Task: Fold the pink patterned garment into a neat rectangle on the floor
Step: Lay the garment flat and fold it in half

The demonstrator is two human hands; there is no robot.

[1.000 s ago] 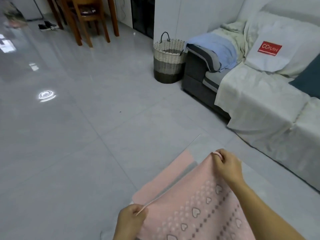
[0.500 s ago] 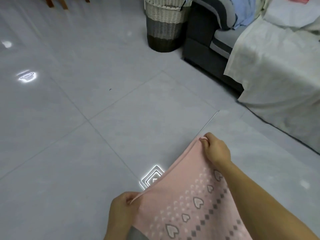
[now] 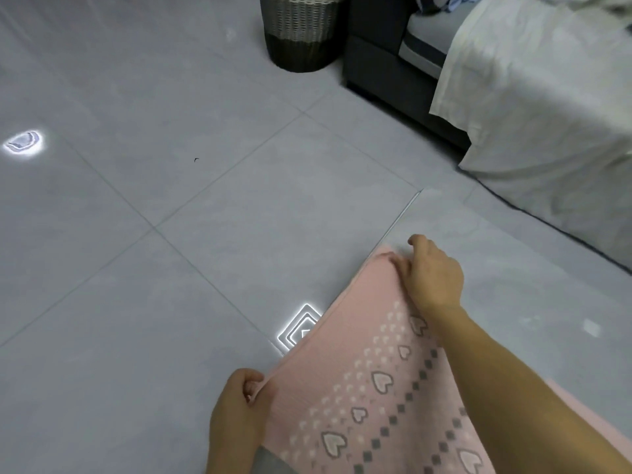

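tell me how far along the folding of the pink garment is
Early to middle. Done: the pink garment is on the floor. In hand: left hand and right hand each pinch a far corner. Left: finishing the folds into a rectangle.

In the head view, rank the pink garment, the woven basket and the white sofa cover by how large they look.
1 and 2. pink garment and white sofa cover: alike in area, both cut off by the frame, and the garment is much nearer the camera, so unranked.
3. woven basket, clearly smallest, its top cropped.
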